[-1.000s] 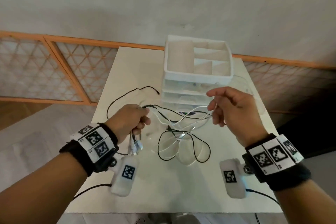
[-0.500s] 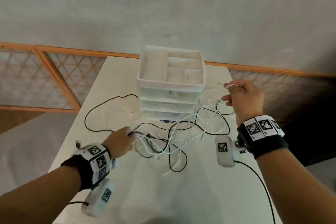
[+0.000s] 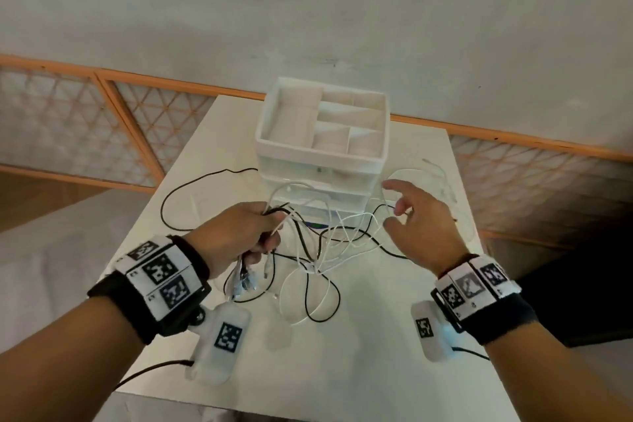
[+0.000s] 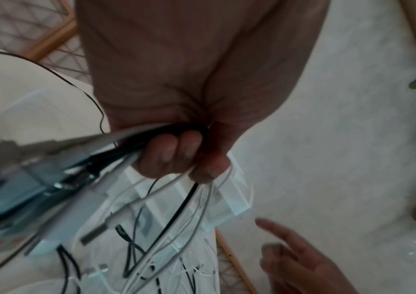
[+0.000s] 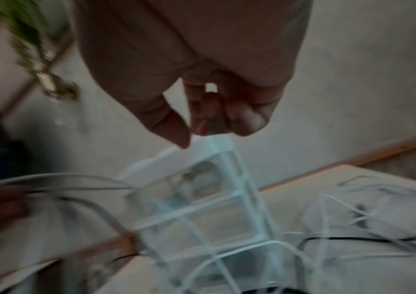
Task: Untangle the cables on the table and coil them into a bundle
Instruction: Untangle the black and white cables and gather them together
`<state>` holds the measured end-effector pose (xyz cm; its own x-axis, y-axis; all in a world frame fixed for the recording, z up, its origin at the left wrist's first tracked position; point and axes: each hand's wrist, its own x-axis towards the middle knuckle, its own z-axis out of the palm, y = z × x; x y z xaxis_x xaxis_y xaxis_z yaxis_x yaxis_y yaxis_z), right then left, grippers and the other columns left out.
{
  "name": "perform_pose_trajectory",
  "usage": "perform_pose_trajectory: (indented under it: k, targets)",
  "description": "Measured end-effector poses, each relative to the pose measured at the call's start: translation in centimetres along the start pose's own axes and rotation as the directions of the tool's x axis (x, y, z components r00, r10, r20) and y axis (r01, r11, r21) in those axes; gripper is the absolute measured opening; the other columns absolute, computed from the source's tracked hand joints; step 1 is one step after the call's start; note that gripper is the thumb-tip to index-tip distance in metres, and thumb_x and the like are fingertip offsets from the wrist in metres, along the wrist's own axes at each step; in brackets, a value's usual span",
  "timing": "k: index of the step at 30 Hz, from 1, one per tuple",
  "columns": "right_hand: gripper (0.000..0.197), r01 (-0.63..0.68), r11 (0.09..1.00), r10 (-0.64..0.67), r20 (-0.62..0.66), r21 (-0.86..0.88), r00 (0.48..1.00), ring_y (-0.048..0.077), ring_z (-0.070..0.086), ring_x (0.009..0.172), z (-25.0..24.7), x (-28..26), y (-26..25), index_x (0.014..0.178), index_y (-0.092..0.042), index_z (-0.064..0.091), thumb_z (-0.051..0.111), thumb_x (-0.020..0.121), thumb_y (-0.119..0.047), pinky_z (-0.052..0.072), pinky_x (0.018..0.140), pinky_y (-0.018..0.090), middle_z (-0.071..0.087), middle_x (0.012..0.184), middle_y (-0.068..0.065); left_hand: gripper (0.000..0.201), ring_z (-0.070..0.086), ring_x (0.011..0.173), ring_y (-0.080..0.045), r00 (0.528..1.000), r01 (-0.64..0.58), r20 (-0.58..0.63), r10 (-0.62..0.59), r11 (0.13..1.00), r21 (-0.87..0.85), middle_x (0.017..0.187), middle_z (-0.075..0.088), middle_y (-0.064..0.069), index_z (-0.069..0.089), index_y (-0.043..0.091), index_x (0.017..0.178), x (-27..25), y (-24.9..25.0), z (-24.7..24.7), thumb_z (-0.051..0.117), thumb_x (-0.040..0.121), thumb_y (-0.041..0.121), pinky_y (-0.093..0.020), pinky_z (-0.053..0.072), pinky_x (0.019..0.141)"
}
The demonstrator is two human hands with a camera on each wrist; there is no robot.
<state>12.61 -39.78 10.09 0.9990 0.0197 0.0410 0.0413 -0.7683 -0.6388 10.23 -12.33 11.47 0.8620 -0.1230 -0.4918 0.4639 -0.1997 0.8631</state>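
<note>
My left hand [image 3: 270,233] is raised over the white table [image 3: 376,360] and grips a bunch of black and white cables [image 4: 176,201] in its fist. Their connector ends [image 3: 245,281] hang below the fist. From there the strands run right into a loose tangle [image 3: 325,250] lying in front of the drawer unit. My right hand [image 3: 394,205] hovers at the tangle's right side with fingers spread and loosely bent, holding nothing. A separate white cable [image 3: 442,181] lies on the table to the right of the unit. The right wrist view is blurred.
A white drawer unit [image 3: 322,154] with an open divided tray on top stands at the table's middle back, close behind the tangle. A black cable loop [image 3: 171,205] trails toward the left edge. An orange lattice railing [image 3: 102,134] runs behind the table.
My right hand let go of the white cable end it held up beside the drawer unit and came back left to the tangle. My left hand lifted its bunch off the table.
</note>
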Motion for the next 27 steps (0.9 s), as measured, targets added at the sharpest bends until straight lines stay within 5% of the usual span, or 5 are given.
perform_pose_trajectory:
  k: [4,10,17,24,27]
  targets:
    - [0.039,0.375,0.92,-0.381,0.038,0.113,0.924,-0.004,0.051,0.065,2.8,-2.2,-3.9,0.117,-0.031,0.067,0.078,0.081,-0.023,0.037,0.067,0.013,0.057,0.087,-0.004,0.014,0.035,0.054,-0.014,0.995,-0.057,0.077,0.055,0.998,0.022,0.056,0.043,0.002,0.053,0.01,0.097,0.1,0.7,2.1,0.052,0.101,0.022,-0.025,0.031,0.052]
    - [0.008,0.348,0.926,-0.354,0.016,0.147,0.935,0.0,0.05,0.062,4.3,-1.9,-5.2,0.08,-0.027,0.073,0.08,0.078,-0.023,0.037,0.063,0.02,0.059,0.074,-0.01,0.022,0.056,0.057,-0.016,0.988,-0.104,0.118,0.099,0.994,0.034,0.057,0.048,0.001,0.06,-0.003,0.1,-0.4,0.7,2.3,0.052,0.102,0.017,-0.021,0.048,0.059]
    - [0.014,0.452,0.887,-0.462,0.14,0.097,0.876,0.003,0.051,0.057,5.5,-2.8,-8.1,0.068,-0.023,0.072,0.086,0.072,-0.021,0.044,0.061,0.022,0.062,0.066,-0.009,0.018,0.038,0.044,-0.011,0.98,-0.09,0.187,0.065,0.987,0.13,0.06,0.046,-0.001,0.054,0.008,0.087,-1.1,-0.4,-0.4,0.05,0.102,0.018,-0.025,0.04,0.046]
    - [0.079,0.294,0.955,-0.292,0.309,0.044,0.905,0.001,0.053,0.082,7.1,-2.7,-11.2,0.124,-0.041,0.047,0.09,0.058,-0.041,0.046,0.072,0.023,0.051,0.099,-0.013,0.032,0.039,0.044,-0.003,0.942,-0.291,0.286,0.176,0.851,0.436,0.057,0.049,0.008,0.055,0.013,0.076,-1.8,-1.3,-3.1,0.052,0.1,0.034,-0.014,0.033,0.048]
    - [0.036,0.29,0.957,-0.27,0.45,0.026,0.851,0.007,0.063,0.079,8.8,-2.3,-11.1,0.097,-0.04,0.068,0.075,0.064,-0.053,0.055,0.076,0.037,0.068,0.081,-0.014,0.05,0.045,0.053,-0.003,0.898,-0.407,0.388,0.209,0.728,0.551,0.059,0.05,0.01,0.052,0.016,0.065,-2.4,-1.0,-3.9,0.042,0.099,0.052,-0.014,0.036,0.061]
